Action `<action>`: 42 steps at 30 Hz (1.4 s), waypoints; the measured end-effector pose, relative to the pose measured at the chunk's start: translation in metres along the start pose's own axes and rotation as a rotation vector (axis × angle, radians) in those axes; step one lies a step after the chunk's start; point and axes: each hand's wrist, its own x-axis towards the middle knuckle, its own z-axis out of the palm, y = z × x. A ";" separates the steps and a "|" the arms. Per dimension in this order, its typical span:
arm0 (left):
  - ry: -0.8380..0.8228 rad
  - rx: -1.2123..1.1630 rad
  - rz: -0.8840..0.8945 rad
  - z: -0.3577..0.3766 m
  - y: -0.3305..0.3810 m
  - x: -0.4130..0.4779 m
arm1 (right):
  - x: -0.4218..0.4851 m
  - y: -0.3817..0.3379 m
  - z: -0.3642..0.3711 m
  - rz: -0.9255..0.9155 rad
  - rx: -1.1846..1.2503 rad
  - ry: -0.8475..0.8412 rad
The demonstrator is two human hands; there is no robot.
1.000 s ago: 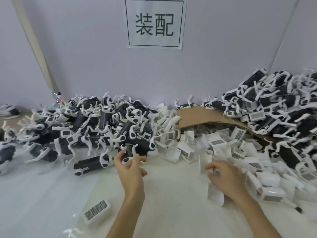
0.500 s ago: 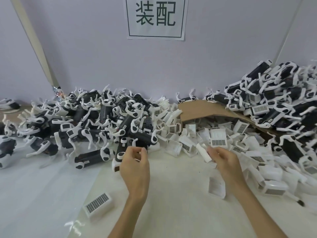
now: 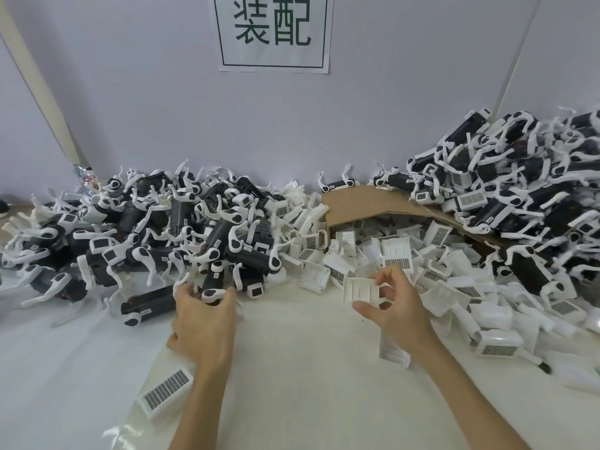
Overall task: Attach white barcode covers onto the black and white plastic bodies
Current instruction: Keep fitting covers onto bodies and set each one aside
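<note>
My left hand (image 3: 203,323) curls round the near end of a black and white plastic body (image 3: 215,282) at the front of the left heap. My right hand (image 3: 394,306) pinches a white barcode cover (image 3: 360,290) by its right edge, ribbed inner side facing me, just above the table. The two hands are about a hand's width apart. A loose barcode cover (image 3: 167,393) lies label-up near my left forearm. Another black body (image 3: 147,306) lies left of my left hand.
A heap of black and white bodies (image 3: 156,235) fills the back left. Loose white covers (image 3: 406,258) spill from a tipped cardboard box (image 3: 363,203) at centre right. A taller heap of bodies (image 3: 519,190) rises at the right. A paper sign (image 3: 274,30) hangs on the wall.
My left hand has closed round a black and white body at the heap's front. My right hand has lifted a white cover out of the pile and drawn it toward the middle.
</note>
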 end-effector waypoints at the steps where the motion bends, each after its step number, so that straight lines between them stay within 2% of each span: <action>1: -0.028 -0.032 -0.039 -0.003 -0.001 0.001 | 0.000 0.000 0.000 0.003 0.008 -0.005; 6: -0.150 -0.223 -0.088 -0.007 -0.003 0.007 | 0.003 0.003 -0.001 -0.031 0.048 0.017; 10: -0.330 -0.598 -0.372 -0.009 0.002 0.015 | 0.001 -0.001 0.000 0.008 0.150 0.004; 13: -0.500 -0.758 -0.511 -0.013 0.005 0.015 | 0.001 -0.005 0.003 0.084 0.317 0.028; 16: -0.661 -0.970 -0.658 -0.017 0.008 0.014 | 0.001 -0.004 0.003 0.102 0.338 0.016; 26: -0.610 -1.085 -0.779 -0.010 0.009 0.007 | 0.002 -0.003 0.005 0.119 0.258 -0.019; 28: -0.612 -1.082 -0.739 -0.008 0.011 0.005 | 0.002 -0.002 0.006 0.102 0.209 -0.029; 33: -0.686 -0.959 -0.433 -0.011 0.015 0.003 | 0.001 -0.005 0.005 0.048 0.185 -0.062; 35: -0.754 -0.948 -0.363 -0.014 0.016 0.003 | 0.001 -0.005 0.005 0.054 0.210 -0.078; 39: -1.117 -1.187 -0.423 -0.016 0.020 -0.005 | -0.001 -0.006 0.005 0.102 0.247 -0.124; 42: -1.429 -1.287 -0.366 -0.010 0.020 -0.016 | -0.001 -0.007 0.006 0.088 0.268 -0.121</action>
